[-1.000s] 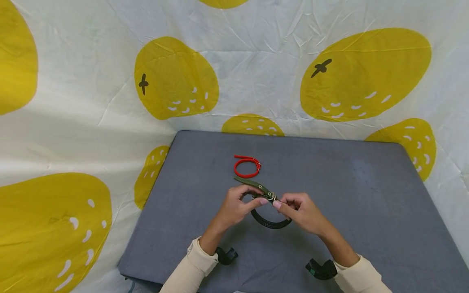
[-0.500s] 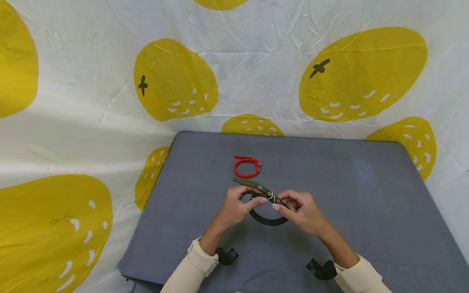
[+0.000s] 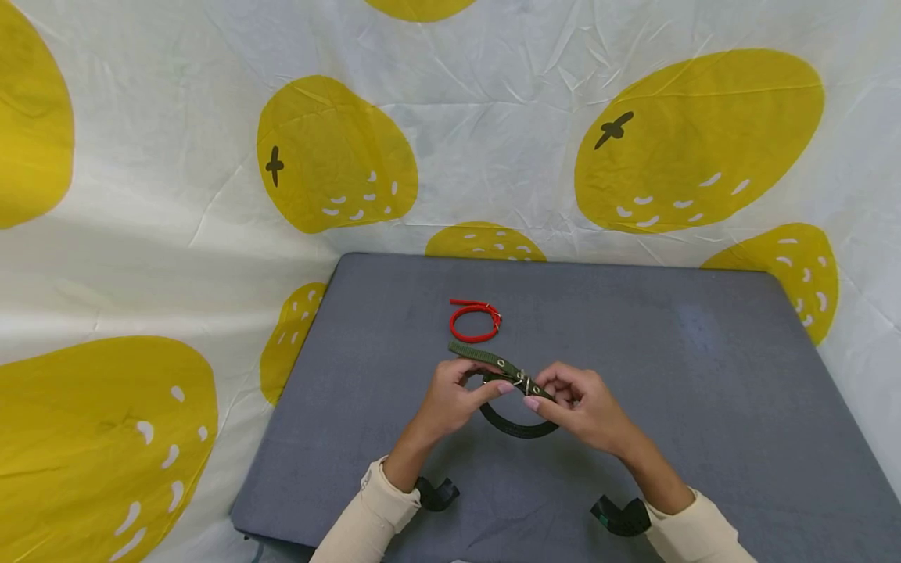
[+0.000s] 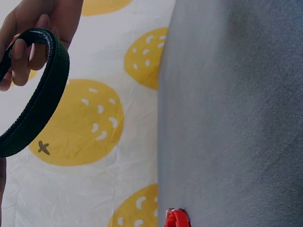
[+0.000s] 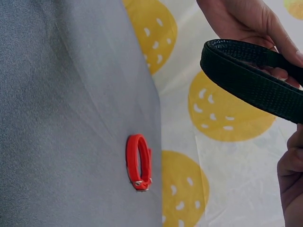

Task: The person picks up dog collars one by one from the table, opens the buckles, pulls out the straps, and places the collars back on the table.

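In the head view, a dark green webbing collar (image 3: 522, 431) is held above the table in both hands, its strap bent into a loop. My left hand (image 3: 450, 397) pinches it on the left of the metal buckle (image 3: 524, 382), thumb on the near side. On the other side, my right hand (image 3: 584, 403) grips the strap between thumb and fingers. The strap's loose end (image 3: 470, 352), with metal eyelets, sticks out past the left fingers toward the back left. Both wrist views show the loop of the collar (image 4: 49, 90) from the side; its buckle is hidden there.
A red collar (image 3: 475, 323), coiled in a ring with its buckle fastened, lies on the grey table (image 3: 633, 336) beyond the hands. A white cloth (image 3: 493, 156) printed with yellow fruit hangs behind the table and along its left side.
The right hand has shifted slightly along the strap, away from the buckle, and more of the strap with an eyelet shows right of it. The left hand stays nearly still.
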{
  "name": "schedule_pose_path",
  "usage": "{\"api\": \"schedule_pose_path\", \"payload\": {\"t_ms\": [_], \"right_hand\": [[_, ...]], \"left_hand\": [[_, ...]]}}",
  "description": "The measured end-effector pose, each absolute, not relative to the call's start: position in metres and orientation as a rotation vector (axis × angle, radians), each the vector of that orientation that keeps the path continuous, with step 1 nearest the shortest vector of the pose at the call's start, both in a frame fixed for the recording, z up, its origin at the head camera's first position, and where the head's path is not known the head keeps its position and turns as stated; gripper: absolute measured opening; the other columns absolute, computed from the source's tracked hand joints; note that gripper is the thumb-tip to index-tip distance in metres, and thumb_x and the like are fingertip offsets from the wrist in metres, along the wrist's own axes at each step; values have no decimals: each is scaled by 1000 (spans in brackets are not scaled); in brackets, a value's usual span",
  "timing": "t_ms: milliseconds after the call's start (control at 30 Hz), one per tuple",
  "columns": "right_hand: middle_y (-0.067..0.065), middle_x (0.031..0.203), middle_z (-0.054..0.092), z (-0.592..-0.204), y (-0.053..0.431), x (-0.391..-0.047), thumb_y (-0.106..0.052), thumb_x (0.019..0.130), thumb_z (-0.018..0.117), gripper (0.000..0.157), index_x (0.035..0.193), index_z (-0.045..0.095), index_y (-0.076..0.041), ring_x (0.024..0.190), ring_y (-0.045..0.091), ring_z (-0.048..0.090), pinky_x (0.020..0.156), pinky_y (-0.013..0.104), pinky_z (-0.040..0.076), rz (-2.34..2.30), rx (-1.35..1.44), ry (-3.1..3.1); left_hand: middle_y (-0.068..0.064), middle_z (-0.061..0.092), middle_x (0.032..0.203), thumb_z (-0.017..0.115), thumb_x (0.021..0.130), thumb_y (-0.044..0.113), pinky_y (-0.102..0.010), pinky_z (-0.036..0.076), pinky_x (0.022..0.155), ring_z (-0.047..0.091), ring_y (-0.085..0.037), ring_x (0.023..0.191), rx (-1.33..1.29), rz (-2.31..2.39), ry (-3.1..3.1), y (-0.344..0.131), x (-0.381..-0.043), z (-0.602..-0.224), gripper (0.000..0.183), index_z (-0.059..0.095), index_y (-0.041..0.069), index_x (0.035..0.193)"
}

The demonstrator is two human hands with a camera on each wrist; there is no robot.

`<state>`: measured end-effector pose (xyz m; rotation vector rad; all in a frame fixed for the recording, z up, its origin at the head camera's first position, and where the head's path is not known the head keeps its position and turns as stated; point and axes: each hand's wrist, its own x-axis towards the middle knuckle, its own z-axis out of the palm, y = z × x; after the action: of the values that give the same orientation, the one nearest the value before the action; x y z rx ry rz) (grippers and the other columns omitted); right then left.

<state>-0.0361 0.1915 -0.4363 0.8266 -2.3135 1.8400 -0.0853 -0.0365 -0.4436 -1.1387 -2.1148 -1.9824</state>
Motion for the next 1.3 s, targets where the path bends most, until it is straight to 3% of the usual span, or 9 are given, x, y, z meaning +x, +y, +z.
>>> {"api": "schedule_pose_path", "payload": {"t_ms": [233, 500, 800, 1067, 1300], "right_hand": [[-4, 64, 51, -437, 194, -37, 12, 87, 68, 27, 105, 67, -8, 46, 2, 32, 43, 17, 32, 1787, 879, -2320], [-1, 50, 35, -437, 194, -37, 10, 87, 69, 27, 104, 70, -12, 42, 2, 26, 40, 16, 28, 1775, 848, -2333], [-2, 54, 41, -437, 195, -38, 9, 88, 67, 28, 102, 68, -16, 48, -4, 30, 43, 15, 30, 1780, 884, -2385], [-3, 60, 46, -437, 195, -38, 11, 89, 64, 32, 109, 69, -15, 47, -1, 30, 43, 16, 31, 1751, 940, -2353], [-10, 64, 48, -437, 197, -37, 8, 91, 64, 33, 116, 69, -14, 49, -6, 30, 43, 15, 31, 1726, 888, -2416]], "left_hand": [[-21, 73, 95, 76, 83, -6, -34, 58, 81, 71, -21, 90, -1105, -2028, -2092, -37, -87, -446, 20, 71, -5, 103], [-16, 73, 93, 79, 82, -2, -34, 58, 83, 69, -12, 86, -1083, -1974, -2146, -37, -85, -445, 18, 74, -1, 99], [-16, 73, 94, 79, 82, -2, -33, 58, 80, 68, -12, 86, -1112, -1982, -2143, -39, -86, -447, 19, 73, 0, 100], [-17, 72, 95, 77, 83, -6, -35, 58, 86, 69, -14, 89, -1121, -2014, -2131, -40, -87, -450, 19, 73, 0, 101], [-19, 72, 96, 76, 84, -5, -36, 57, 89, 69, -13, 92, -1091, -2052, -2118, -42, -87, -448, 18, 72, -2, 101]]}}
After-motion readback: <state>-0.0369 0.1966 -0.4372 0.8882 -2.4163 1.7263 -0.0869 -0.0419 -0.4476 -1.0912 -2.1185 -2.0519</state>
